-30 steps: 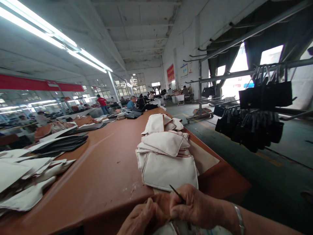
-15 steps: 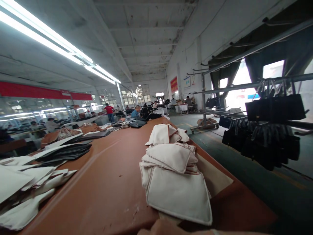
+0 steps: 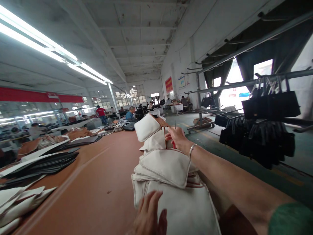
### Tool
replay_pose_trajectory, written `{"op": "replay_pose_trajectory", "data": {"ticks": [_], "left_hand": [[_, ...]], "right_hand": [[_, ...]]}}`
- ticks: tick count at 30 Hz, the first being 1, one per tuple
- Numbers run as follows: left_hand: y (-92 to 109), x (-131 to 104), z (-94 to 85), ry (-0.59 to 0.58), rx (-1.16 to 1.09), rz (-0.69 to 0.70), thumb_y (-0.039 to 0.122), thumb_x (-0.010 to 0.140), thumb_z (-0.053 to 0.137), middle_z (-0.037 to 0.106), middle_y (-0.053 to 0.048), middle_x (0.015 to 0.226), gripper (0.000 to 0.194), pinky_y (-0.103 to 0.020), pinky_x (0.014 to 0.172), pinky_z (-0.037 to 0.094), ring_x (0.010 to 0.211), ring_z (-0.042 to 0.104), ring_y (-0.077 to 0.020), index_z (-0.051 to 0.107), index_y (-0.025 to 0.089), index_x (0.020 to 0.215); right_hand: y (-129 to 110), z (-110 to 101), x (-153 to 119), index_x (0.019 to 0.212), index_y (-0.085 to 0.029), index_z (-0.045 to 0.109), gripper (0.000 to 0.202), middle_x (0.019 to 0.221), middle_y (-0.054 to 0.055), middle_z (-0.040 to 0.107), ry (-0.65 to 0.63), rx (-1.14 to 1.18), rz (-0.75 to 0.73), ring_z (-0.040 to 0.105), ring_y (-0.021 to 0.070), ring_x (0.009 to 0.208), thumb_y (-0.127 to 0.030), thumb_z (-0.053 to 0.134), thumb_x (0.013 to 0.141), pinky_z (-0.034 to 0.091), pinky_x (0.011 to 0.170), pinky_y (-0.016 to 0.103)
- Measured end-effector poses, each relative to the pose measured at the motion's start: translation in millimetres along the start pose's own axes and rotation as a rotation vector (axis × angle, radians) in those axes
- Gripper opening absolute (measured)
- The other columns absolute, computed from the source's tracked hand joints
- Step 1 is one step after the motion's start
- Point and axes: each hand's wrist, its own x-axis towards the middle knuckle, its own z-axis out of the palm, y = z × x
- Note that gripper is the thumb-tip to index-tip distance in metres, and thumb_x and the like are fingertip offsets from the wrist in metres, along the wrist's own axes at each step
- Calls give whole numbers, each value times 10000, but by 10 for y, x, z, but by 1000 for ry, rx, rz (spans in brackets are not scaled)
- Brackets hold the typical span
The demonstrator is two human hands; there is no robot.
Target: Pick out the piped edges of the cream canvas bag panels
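Observation:
My right hand (image 3: 178,137) reaches to the far end of a pile of white padded pieces (image 3: 165,164). Its fingers are closed at the edge of a raised, tilted white piece (image 3: 147,128) with a brown underside. A thin metal tip and a bit of red show at this hand, seemingly a small tool held along with the piece. Nearer, my left hand (image 3: 150,213) hovers over or lightly touches the large front piece (image 3: 184,204), fingers apart and holding nothing. Its lower part is cut off by the bottom edge.
The pile lies on a brown-covered table (image 3: 105,166). At left are black sheets (image 3: 57,163) and more white pieces (image 3: 26,205). A rack (image 3: 200,94) with black bags (image 3: 270,104) stands right of the table. Several people sit or stand farther back.
Both hands have come into view over the pile. One white piece at the far end is now raised and tilted at my right hand. The view has shifted slightly to the right.

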Motion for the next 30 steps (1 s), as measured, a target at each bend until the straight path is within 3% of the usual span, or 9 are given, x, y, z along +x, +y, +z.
{"op": "replay_pose_trajectory", "data": {"ticks": [2, 5, 10, 12, 14, 16, 20, 25, 30], "left_hand": [[77, 400, 309, -93, 59, -6, 120, 851, 542, 484, -120, 1523, 636, -497, 1121, 443, 1404, 441, -323, 449, 205, 1475], [131, 913, 640, -299, 123, 94, 104, 773, 610, 295, -83, 1644, 795, -580, 1196, 276, 1511, 219, -372, 389, 249, 1522], [-102, 1306, 797, -387, 127, 194, 67, 733, 613, 318, -63, 1638, 858, -546, 1179, 303, 1479, 297, -377, 383, 302, 1526], [-215, 1376, 797, -400, 150, 210, 35, 731, 584, 335, -87, 1627, 871, -527, 1158, 333, 1454, 341, -377, 368, 293, 1534], [-275, 1425, 813, -413, 182, 217, -3, 737, 542, 355, -131, 1608, 869, -543, 1138, 343, 1433, 367, -390, 362, 282, 1537], [-281, 1457, 851, -432, 214, 225, -45, 750, 485, 361, -163, 1593, 867, -558, 1118, 352, 1416, 390, -397, 356, 292, 1538], [-265, 1517, 905, -468, 248, 237, -88, 791, 384, 409, -172, 1550, 850, -457, 1086, 404, 1370, 474, -321, 313, 292, 1548], [-477, 1815, 687, -436, 245, 118, 70, 857, 471, 627, -183, 1312, 609, -347, 907, 504, 1101, 668, -272, 375, 119, 1456], [-635, 2238, 12, -312, 263, 6, 187, 925, 426, 720, -113, 1059, 276, -321, 773, 483, 972, 693, -282, 537, 166, 1177]], "right_hand": [[157, -213, -91, 1115, -139, 633, 240, 999, 52, 673, 35, -39, 21, 661, 158, 766, -343, 598, 995, 579, 655, 306], [434, -474, -460, 908, -130, 632, 188, 729, -4, 648, 56, -80, 12, 569, 94, 502, -310, 605, 955, 398, 393, 174], [972, -835, -1148, 915, -153, 593, 220, 670, -1, 644, 88, -114, 51, 574, 120, 450, -368, 543, 905, 298, 318, 163], [1293, -879, -1346, 915, -155, 606, 209, 673, 7, 644, 54, -182, 43, 593, 135, 467, -352, 540, 894, 360, 352, 185], [1654, -824, -1467, 908, -168, 643, 143, 742, 28, 674, -102, -444, -103, 645, 154, 570, -264, 550, 859, 507, 521, 235], [1979, -698, -1507, 949, -194, 699, 203, 999, 88, 722, -393, -791, -234, 702, 236, 845, -197, 645, 753, 564, 738, 304], [2290, -472, -1436, 1036, -192, 745, 312, 1295, 167, 645, -502, -1008, -156, 663, 370, 1053, -184, 655, 737, 564, 862, 432], [2209, -521, -1361, 1088, -225, 763, 402, 1283, 121, 650, -479, -926, -113, 660, 344, 1070, -215, 713, 690, 554, 911, 383], [2133, -559, -1373, 1366, -222, 597, 756, 1274, 144, 639, -377, -806, -123, 628, 354, 1131, -80, 702, 630, 507, 985, 435]]}}
